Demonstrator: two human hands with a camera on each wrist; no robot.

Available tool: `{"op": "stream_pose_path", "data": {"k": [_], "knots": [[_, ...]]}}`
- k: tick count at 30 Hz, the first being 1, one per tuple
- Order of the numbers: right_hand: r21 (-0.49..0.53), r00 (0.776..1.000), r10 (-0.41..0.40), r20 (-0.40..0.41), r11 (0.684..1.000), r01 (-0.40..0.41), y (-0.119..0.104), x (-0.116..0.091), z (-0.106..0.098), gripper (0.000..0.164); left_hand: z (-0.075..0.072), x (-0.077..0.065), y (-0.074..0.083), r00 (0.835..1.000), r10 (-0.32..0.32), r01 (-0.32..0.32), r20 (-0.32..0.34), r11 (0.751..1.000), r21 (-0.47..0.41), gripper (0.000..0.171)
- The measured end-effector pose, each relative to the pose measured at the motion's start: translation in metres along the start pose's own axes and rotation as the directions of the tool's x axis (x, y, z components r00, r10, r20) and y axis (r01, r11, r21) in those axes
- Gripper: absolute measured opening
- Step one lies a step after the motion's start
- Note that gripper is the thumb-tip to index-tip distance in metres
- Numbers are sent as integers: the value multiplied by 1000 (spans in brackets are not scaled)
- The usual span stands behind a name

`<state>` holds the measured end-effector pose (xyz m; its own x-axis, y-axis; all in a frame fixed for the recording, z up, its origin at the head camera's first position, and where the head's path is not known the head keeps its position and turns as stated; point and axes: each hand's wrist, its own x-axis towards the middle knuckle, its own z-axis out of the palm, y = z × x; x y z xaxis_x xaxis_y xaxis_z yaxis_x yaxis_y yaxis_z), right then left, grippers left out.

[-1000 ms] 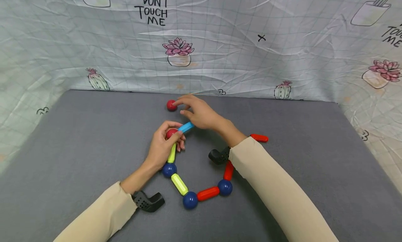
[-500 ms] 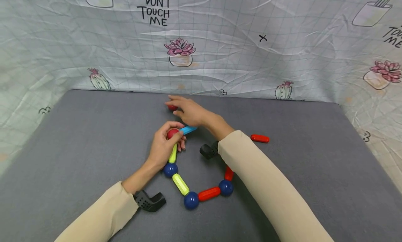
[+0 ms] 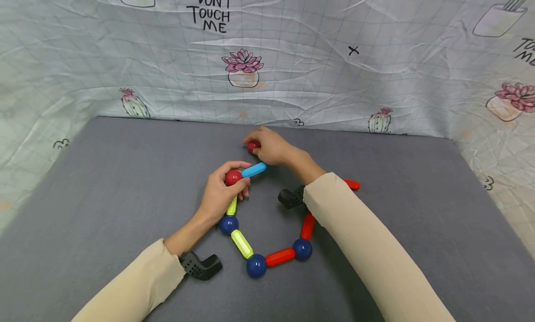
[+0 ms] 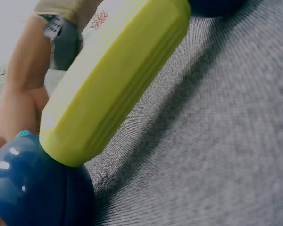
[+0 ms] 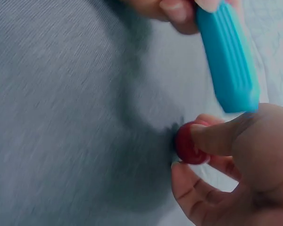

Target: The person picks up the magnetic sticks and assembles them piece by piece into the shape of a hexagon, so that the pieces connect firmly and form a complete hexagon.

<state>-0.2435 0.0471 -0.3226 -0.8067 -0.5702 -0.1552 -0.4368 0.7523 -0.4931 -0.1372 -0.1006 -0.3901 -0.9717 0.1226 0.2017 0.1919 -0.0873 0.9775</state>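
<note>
My left hand (image 3: 219, 192) grips a red ball (image 3: 233, 177) between thumb and fingers. A light blue rod (image 3: 254, 169) sticks out from that ball to the right. From its near side a yellow-green rod (image 3: 232, 206) leads down to a blue ball (image 3: 229, 224). Farther back, my right hand (image 3: 273, 146) pinches a second red ball (image 3: 253, 147) with thumb and fingers. In the right wrist view this red ball (image 5: 191, 143) is low over the grey surface, apart from the blue rod's free end (image 5: 240, 101). A yellow-green rod (image 4: 115, 80) fills much of the left wrist view.
The chain continues through another yellow-green rod (image 3: 242, 244), a blue ball (image 3: 256, 266), a red rod (image 3: 280, 257), a blue ball (image 3: 303, 249) and a red rod (image 3: 307, 226). Another red rod (image 3: 352, 184) lies partly behind the right sleeve. A patterned cloth (image 3: 309, 80) rises behind the grey surface (image 3: 125, 183).
My right hand reached over the far red ball, took hold of it and drew it right and slightly nearer. My left hand stays on its ball; the blue rod's end came into fuller view.
</note>
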Motion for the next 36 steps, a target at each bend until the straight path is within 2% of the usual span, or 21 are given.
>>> {"op": "stream_pose_path", "data": {"k": [5, 12, 20, 28, 36], "knots": [[-14, 999, 37, -11, 999, -37, 15, -16, -1, 36, 0, 1, 1, 1000, -17, 17, 2, 999, 31, 31], [0, 998, 33, -48, 999, -33, 29, -40, -1, 34, -2, 1, 1, 1000, -19, 19, 3, 1000, 25, 29], [124, 993, -3, -122, 992, 18, 36, -69, -1, 35, -2, -1, -1, 999, 26, -25, 29, 1000, -12, 24], [260, 962, 1, -272, 963, 73, 39, -95, 6, 37, 0, -1, -1, 998, 52, -51, 38, 998, -29, 21], [283, 936, -21, -352, 951, 127, 38, -97, 15, 36, 0, 0, -1, 998, 34, -33, 43, 999, -32, 21]]}}
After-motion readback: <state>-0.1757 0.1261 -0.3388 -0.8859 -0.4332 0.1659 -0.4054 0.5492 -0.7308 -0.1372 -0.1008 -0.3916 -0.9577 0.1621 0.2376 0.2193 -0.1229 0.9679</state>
